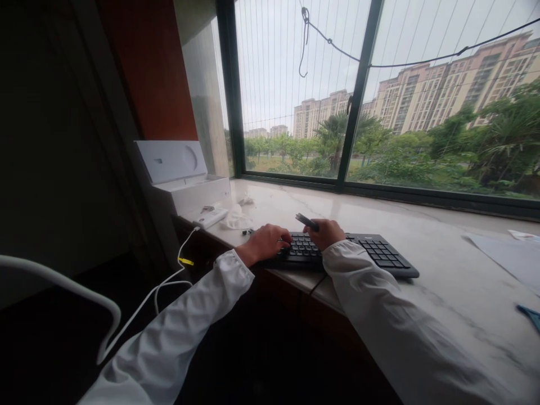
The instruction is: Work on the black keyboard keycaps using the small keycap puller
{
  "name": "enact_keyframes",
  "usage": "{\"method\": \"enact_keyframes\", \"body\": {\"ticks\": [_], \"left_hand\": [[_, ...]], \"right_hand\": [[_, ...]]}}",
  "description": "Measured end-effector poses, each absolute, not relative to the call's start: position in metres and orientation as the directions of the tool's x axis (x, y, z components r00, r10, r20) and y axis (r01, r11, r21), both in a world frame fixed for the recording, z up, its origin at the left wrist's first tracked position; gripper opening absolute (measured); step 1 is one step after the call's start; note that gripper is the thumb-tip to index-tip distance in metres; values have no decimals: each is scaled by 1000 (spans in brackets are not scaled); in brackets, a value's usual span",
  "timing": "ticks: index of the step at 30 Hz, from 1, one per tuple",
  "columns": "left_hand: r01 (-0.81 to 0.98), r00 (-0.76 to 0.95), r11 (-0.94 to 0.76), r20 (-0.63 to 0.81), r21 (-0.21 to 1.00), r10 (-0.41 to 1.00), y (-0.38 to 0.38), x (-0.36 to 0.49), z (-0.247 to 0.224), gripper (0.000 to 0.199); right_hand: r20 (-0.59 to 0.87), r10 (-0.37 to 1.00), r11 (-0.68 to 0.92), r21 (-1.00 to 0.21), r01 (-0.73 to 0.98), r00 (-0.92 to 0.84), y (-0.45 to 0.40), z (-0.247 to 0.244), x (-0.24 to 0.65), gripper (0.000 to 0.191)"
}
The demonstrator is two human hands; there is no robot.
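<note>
On the grey-veined white sill (442, 253), left hand (265, 243) bends its fingers at black rectangular keyboard (300, 253), grip unclear, right hand (329, 233) grasps slim dark stick (307, 221), open white box (202, 195), contents indistinct.

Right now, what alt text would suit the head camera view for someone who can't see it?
A person's left hand is at a black keyboard on a marbled counter; the right hand, above it, holds a dark stick-like object. An open white box stands to the left, and windows show trees and tall buildings.
</note>
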State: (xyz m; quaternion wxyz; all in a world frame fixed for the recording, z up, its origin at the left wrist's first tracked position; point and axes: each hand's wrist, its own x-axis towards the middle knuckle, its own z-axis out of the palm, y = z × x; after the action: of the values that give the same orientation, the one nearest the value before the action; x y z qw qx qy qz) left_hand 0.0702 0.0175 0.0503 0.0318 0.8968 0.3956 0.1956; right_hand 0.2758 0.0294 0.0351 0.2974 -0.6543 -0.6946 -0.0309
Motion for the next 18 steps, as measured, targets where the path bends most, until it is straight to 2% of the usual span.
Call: {"method": "enact_keyframes", "body": {"ticks": [4, 18], "left_hand": [[719, 618, -669, 266, 191, 740, 25, 77, 52, 16], [757, 618, -642, 186, 119, 764, 23, 79, 62, 19]], "right_hand": [[467, 884, 147, -350, 925, 36, 29, 35, 276, 23], [454, 890, 134, -346, 929, 41, 30, 35, 276, 21]]}}
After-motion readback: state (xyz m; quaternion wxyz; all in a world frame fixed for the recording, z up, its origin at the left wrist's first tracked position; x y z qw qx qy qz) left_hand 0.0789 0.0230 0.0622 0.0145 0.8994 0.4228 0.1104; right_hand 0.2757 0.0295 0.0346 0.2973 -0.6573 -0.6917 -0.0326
